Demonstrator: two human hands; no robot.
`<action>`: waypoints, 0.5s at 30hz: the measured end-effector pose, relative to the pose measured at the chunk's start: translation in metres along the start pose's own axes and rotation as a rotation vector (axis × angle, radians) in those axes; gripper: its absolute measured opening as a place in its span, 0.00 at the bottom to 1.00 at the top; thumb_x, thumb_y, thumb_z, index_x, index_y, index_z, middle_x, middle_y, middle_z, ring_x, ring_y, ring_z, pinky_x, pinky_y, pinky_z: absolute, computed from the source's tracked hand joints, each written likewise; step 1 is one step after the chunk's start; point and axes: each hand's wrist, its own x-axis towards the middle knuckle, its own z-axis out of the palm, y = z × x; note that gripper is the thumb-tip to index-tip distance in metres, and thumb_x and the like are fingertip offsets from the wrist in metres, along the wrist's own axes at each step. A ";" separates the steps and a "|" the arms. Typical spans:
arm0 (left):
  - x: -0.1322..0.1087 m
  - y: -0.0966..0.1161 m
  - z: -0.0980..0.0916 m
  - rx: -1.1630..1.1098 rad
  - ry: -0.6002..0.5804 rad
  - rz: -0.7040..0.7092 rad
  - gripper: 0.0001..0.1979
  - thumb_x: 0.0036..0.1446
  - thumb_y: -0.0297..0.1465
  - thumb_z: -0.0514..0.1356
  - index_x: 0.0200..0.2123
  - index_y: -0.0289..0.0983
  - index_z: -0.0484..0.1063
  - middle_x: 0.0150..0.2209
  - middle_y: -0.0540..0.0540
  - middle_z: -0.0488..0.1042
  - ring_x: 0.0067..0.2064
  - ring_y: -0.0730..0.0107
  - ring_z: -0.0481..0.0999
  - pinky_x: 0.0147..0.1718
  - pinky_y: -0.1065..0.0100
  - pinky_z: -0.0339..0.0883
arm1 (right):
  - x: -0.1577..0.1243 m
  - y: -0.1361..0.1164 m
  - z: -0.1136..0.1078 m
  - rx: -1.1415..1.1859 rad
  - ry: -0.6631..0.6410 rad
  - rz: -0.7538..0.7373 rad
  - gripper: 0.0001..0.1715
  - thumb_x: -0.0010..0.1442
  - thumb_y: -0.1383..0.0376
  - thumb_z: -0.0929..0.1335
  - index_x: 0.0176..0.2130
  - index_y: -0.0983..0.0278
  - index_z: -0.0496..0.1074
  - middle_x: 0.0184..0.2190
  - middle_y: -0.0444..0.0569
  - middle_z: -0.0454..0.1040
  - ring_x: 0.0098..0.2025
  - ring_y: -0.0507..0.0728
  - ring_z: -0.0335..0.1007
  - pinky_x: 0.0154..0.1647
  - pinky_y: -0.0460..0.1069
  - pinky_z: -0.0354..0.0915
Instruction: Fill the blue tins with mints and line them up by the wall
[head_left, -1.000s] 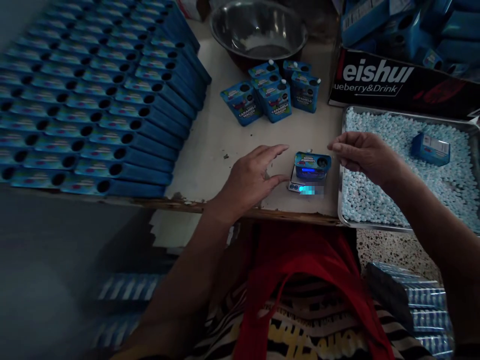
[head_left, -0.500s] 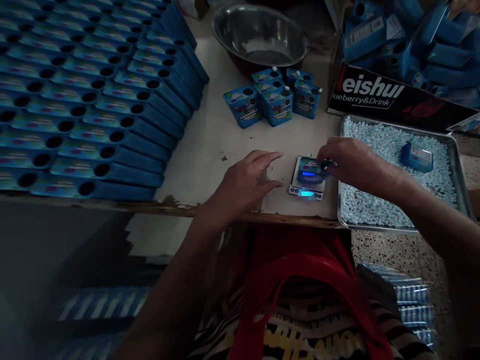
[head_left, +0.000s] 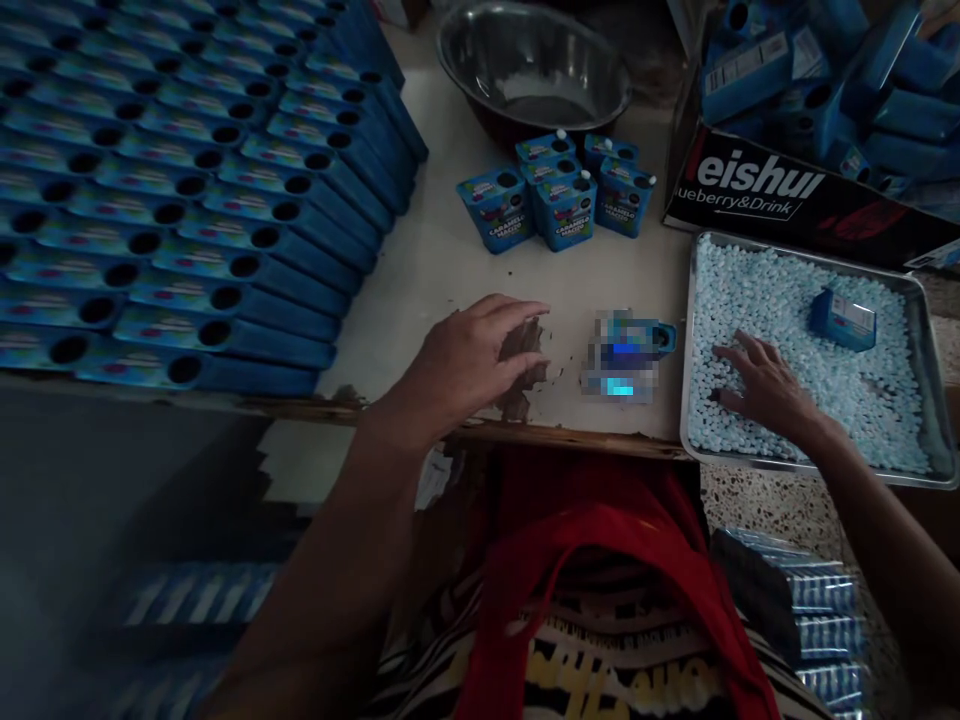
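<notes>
Left hand (head_left: pixel 466 360) held with fingers wide over table (head_left: pixel 420 270), nothing gripped. Right hand (head_left: pixel 772 388) spread on pale little candies (head_left: pixel 757 290) in metal tray (head_left: pixel 688 350); nothing seen pinched. Blue box (head_left: pixel 637 340) set on small scale (head_left: pixel 619 386), both partly blurred, between hands. Second box (head_left: pixel 844 320) laid on candies.

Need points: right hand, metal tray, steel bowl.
Right hand (head_left: pixel 772 388): head view, back of the hand.
Metal tray (head_left: pixel 688 345): head view, rim on the image's left.
Steel bowl (head_left: pixel 484 60): head view, inner wall.

Mid-counter (head_left: pixel 555 280), a lane runs between upright cartons (head_left: pixel 568 220) and the left hand (head_left: pixel 469 360); stacked cartons (head_left: pixel 187 215) block the left edge, the tray (head_left: pixel 688 350) the right.
</notes>
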 end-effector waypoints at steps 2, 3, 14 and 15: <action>0.006 0.009 0.002 0.010 -0.001 0.007 0.26 0.68 0.33 0.69 0.67 0.42 0.77 0.65 0.40 0.80 0.65 0.49 0.81 0.65 0.53 0.75 | -0.004 0.003 0.011 -0.039 0.012 0.022 0.26 0.69 0.62 0.71 0.63 0.63 0.78 0.66 0.69 0.75 0.64 0.79 0.72 0.59 0.67 0.71; 0.009 0.015 0.003 0.011 -0.001 0.018 0.26 0.67 0.33 0.69 0.67 0.42 0.77 0.65 0.41 0.80 0.64 0.49 0.81 0.65 0.54 0.75 | -0.001 0.004 0.012 -0.023 -0.002 0.035 0.22 0.69 0.62 0.70 0.60 0.63 0.80 0.61 0.68 0.78 0.59 0.76 0.75 0.54 0.64 0.72; 0.005 0.030 -0.004 0.116 0.056 -0.027 0.26 0.66 0.33 0.69 0.66 0.41 0.78 0.63 0.40 0.82 0.63 0.50 0.82 0.63 0.56 0.75 | 0.022 0.031 -0.014 1.353 0.008 0.413 0.25 0.46 0.51 0.85 0.35 0.61 0.77 0.26 0.44 0.75 0.22 0.47 0.58 0.22 0.45 0.51; 0.006 0.031 -0.004 0.115 0.046 -0.023 0.26 0.66 0.34 0.68 0.66 0.41 0.78 0.63 0.40 0.82 0.63 0.50 0.83 0.63 0.55 0.75 | 0.023 0.026 -0.017 1.405 0.002 0.408 0.26 0.45 0.51 0.86 0.34 0.62 0.77 0.26 0.44 0.76 0.22 0.47 0.60 0.21 0.44 0.53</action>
